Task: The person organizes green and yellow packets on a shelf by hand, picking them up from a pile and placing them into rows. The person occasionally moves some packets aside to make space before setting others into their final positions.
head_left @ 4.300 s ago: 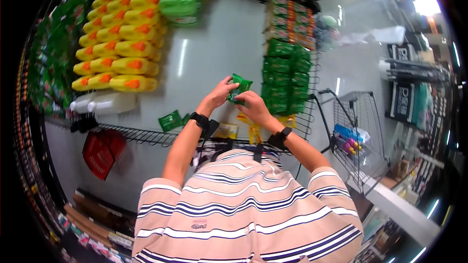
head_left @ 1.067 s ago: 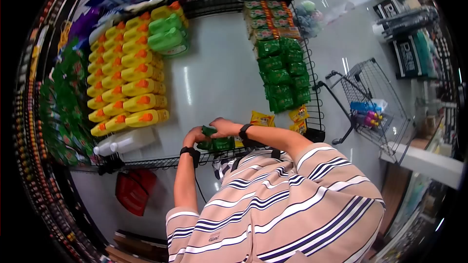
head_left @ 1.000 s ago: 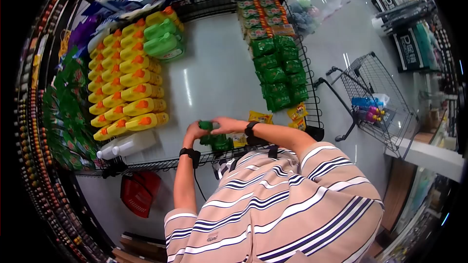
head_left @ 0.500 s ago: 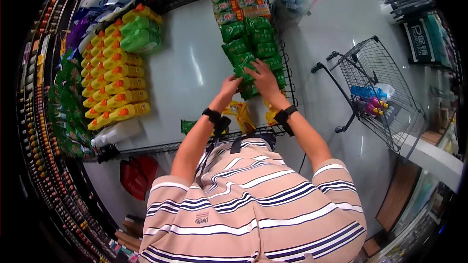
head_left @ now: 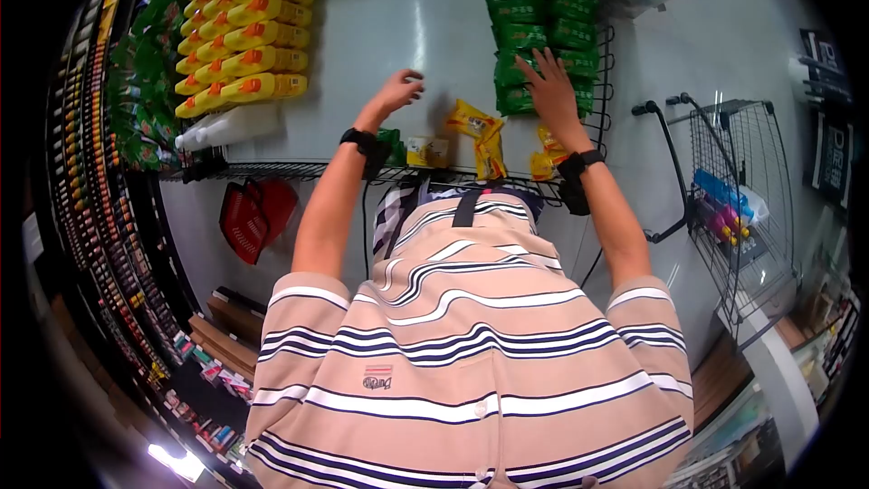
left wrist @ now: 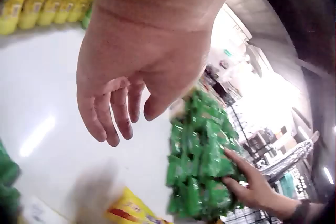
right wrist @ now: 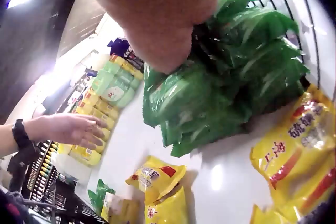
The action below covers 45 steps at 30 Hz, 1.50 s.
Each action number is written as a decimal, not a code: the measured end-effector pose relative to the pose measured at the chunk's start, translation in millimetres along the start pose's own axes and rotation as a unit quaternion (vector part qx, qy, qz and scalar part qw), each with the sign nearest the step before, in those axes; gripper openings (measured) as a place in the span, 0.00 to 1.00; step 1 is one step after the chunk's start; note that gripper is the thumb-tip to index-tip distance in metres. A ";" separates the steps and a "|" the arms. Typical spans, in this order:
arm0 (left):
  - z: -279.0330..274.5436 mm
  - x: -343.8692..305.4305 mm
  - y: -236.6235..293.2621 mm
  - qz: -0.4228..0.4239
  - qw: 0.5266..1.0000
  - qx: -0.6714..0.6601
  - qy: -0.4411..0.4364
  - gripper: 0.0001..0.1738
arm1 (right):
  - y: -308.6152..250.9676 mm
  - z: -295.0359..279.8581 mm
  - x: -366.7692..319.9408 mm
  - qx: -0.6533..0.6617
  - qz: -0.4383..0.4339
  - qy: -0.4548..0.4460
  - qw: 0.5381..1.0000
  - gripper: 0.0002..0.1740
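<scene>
My right hand (head_left: 554, 95) rests on the near end of stacked green packets (head_left: 519, 11) along the shelf's right side, its fingers spread. In the left wrist view the thumb and fingers of that right hand (left wrist: 256, 186) touch the packets' side; in the right wrist view its fingers are mostly hidden. My left hand (head_left: 396, 95) hovers over the white shelf with loosely bent fingers, holding nothing. Below it, at the front edge, lie a small green packet (head_left: 393, 147) and a yellowish block-shaped pack (head_left: 427, 152). Yellow packets (right wrist: 157, 178) lie between the hands, and more yellow packets (right wrist: 296, 148) lie near my right wrist.
Rows of yellow bottles (head_left: 262, 62) with orange caps fill the shelf's left, with white jugs (head_left: 233, 127) in front. A wire rim (head_left: 605, 81) borders the shelf. A shopping cart (head_left: 742, 190) stands to the right, and a red basket (head_left: 256, 217) is below the front edge.
Both hands have gone from the front edge, where they held a green packet, to the green stack. Since then the left hand has moved away leftward; the right has stayed on the stack.
</scene>
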<state>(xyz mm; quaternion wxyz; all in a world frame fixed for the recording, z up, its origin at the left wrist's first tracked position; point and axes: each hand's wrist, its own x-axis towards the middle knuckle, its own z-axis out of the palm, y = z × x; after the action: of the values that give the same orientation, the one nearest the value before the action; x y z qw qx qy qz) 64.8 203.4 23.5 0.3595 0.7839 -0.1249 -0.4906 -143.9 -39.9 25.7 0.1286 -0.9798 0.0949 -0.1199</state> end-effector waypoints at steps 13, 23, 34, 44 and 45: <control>-65.2 -45.8 -111.8 -0.194 0.941 0.246 -0.129 0.25 | -180.6 97.0 40.7 0.281 -0.089 -0.289 0.911 0.21; -42.3 -16.2 -133.2 -0.050 0.939 0.339 -0.001 0.17 | -228.5 135.0 44.7 0.143 -0.060 -0.426 0.891 0.22; 66.1 2.9 51.3 0.371 0.900 0.133 0.185 0.18 | -93.5 43.9 -18.1 0.625 0.352 -0.036 0.696 0.20; 203.5 13.3 111.3 0.417 0.885 0.204 0.011 0.22 | -6.8 23.6 -64.8 0.628 0.514 0.194 0.551 0.20; 207.7 15.4 115.3 0.382 0.902 0.203 -0.004 0.22 | -6.0 21.2 -60.5 0.542 0.567 0.160 0.599 0.21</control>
<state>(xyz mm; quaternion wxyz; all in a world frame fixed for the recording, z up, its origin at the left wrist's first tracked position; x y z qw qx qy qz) -88.0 21.4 38.2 0.3522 0.7301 -0.5127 -0.2829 -195.2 -16.2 -5.3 0.6611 -0.4439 0.5684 -0.2069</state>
